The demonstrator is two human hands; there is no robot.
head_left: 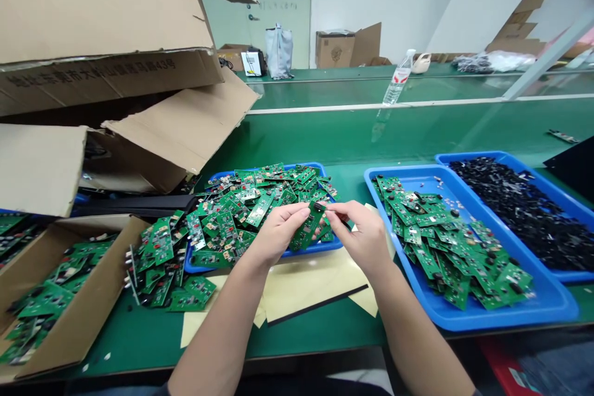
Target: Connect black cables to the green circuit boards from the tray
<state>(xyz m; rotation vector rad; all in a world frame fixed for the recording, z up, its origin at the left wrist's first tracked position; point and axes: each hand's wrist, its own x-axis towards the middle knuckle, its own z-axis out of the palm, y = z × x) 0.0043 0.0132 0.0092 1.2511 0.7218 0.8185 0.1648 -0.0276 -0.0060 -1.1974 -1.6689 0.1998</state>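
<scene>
My left hand grips a small green circuit board by its lower edge, fingers closed on it. My right hand pinches a small black part at the top of that board. Both hands hover over the near edge of a blue tray piled with several green circuit boards.
A second blue tray with green boards lies to the right, beside a third tray of black parts. Open cardboard boxes with boards stand left, a large box behind. Yellow sheets lie under my wrists. A water bottle stands far back.
</scene>
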